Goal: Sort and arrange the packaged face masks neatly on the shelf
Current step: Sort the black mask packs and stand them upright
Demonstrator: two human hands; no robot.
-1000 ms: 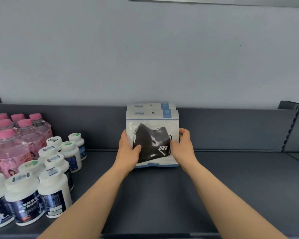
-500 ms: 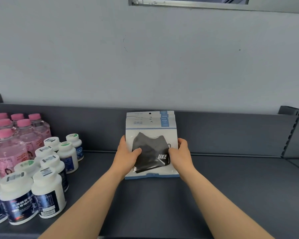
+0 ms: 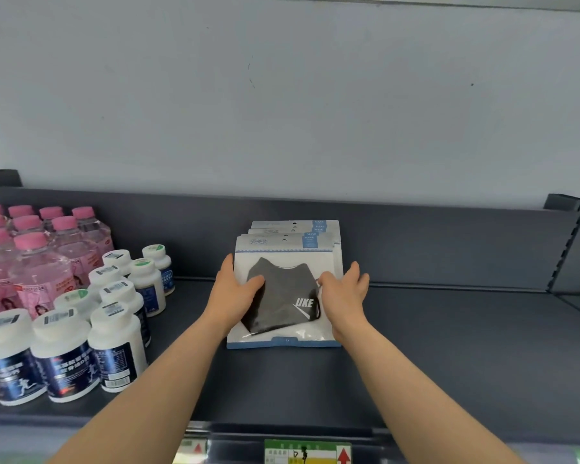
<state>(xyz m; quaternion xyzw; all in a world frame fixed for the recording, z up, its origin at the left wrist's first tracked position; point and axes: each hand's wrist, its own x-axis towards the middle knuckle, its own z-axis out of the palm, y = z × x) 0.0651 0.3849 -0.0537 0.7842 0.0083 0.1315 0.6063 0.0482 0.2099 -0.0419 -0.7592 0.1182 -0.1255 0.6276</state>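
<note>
grey shelf [image 3: 449, 346] fills the lower half of the frame. a stack of mask packs [image 3: 295, 226] sits in the middle of the frame, at the back of the shelf. the front pack [image 3: 283, 261] has a black mask inside. the left hand [image 3: 235, 296] pinches its left edge, thumb on the front. the right hand [image 3: 344, 296] is spread wide and touches the right edge. white bottles [image 3: 114, 343] and pink bottles [image 3: 41, 272] stand at the left.

Behind the top mask pack [image 3: 283, 289] we see only header strips of the other packs [image 3: 295, 226], their print too small to read. Far left of it, pink-capped bottles [image 3: 31, 272] run off the frame; below it, shelf labels [image 3: 307, 452] are cut off.
</note>
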